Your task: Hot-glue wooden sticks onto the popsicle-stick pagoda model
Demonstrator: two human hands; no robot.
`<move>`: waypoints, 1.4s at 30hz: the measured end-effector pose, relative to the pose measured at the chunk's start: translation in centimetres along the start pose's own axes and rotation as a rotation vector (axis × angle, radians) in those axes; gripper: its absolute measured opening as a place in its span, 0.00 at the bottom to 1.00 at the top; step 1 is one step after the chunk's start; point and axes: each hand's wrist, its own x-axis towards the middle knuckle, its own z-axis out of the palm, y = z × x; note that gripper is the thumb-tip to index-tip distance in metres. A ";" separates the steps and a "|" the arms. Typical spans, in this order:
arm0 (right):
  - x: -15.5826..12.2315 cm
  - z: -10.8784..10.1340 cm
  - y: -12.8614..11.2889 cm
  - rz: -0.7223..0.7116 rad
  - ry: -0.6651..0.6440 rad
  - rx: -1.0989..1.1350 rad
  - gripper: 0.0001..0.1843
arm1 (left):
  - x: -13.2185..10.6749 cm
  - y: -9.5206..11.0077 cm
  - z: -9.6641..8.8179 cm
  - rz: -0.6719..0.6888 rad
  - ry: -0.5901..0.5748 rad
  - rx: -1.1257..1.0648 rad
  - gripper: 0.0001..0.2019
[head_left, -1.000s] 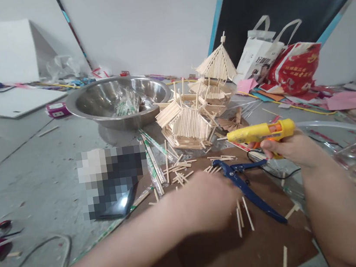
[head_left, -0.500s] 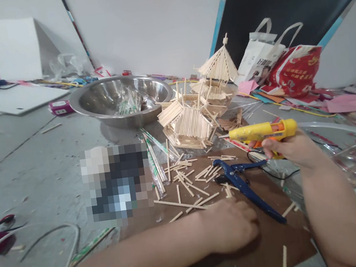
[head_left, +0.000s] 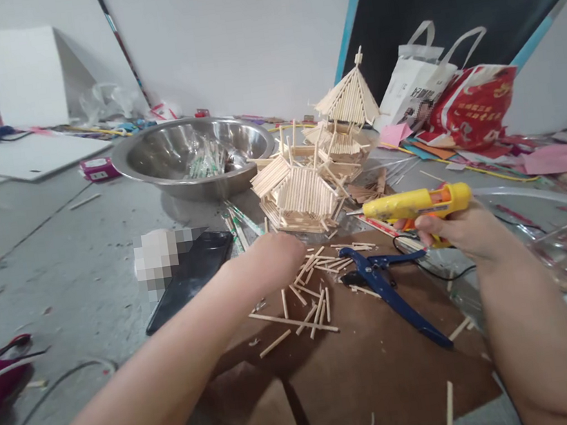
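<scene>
My right hand (head_left: 461, 231) is wrapped round the handle of a yellow glue gun (head_left: 418, 203), its nozzle pointing left toward a small house model (head_left: 307, 195) built of thin wooden sticks. My left hand (head_left: 277, 261) is just in front of that model, over loose cut sticks (head_left: 320, 309). Its fingers look curled and turned away from me; whatever they hold is hidden. A blue ratchet cutter (head_left: 391, 296) lies on the brown board (head_left: 379, 381) between my two arms. Behind the house stands a stick tower with a pointed roof (head_left: 347, 103).
A steel basin (head_left: 147, 168) with wrapped stick bundles stands behind, on the left. A dark phone (head_left: 193, 280) lies left of the board. White and red bags (head_left: 476, 107) stand at the back right amid coloured paper. A black cable runs by the glue gun.
My left hand has moved up and left, from the board's middle to the sticks in front of the house model. Some sticks on the board have shifted. My right hand stays nearly still with the glue gun.
</scene>
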 end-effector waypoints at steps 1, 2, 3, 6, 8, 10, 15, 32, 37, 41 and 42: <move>0.0 0.0 0.0 -0.001 0.003 -0.003 0.13 | -0.4 -0.5 -0.2 -0.022 0.001 -0.017 0.10; 0.0 0.0 0.0 0.007 0.010 0.001 0.13 | -0.7 -0.9 -0.3 -0.035 -0.008 -0.038 0.10; 0.0 0.1 0.0 0.020 0.019 0.007 0.13 | -0.9 -1.2 -0.4 -0.070 -0.020 -0.046 0.10; 0.0 0.1 0.2 0.047 0.016 0.027 0.14 | -1.2 -1.8 -0.1 -0.156 -0.061 -0.037 0.09; 0.0 0.0 0.4 0.045 -0.008 0.029 0.14 | -1.1 -2.0 0.4 -0.193 -0.102 -0.029 0.09; 0.0 -0.1 0.6 0.044 -0.039 0.025 0.13 | -0.8 -2.0 1.1 -0.208 -0.132 -0.034 0.09; 0.0 0.0 0.4 0.062 -0.038 0.027 0.13 | -0.1 -1.7 2.3 -0.158 -0.040 -0.033 0.10; 0.0 0.4 -0.3 0.136 0.011 0.035 0.17 | -0.7 -2.0 -0.3 -0.028 0.217 -0.567 0.08; 0.1 0.3 -0.1 0.100 0.023 0.083 0.16 | 2.1 0.7 1.9 -0.086 0.443 -1.208 0.11; 0.4 0.2 0.5 0.093 0.033 0.079 0.14 | 4.5 2.2 3.0 -0.195 0.410 -1.638 0.09; 0.5 0.2 0.7 0.090 0.032 0.074 0.14 | 5.0 2.4 3.0 -0.189 0.410 -1.726 0.10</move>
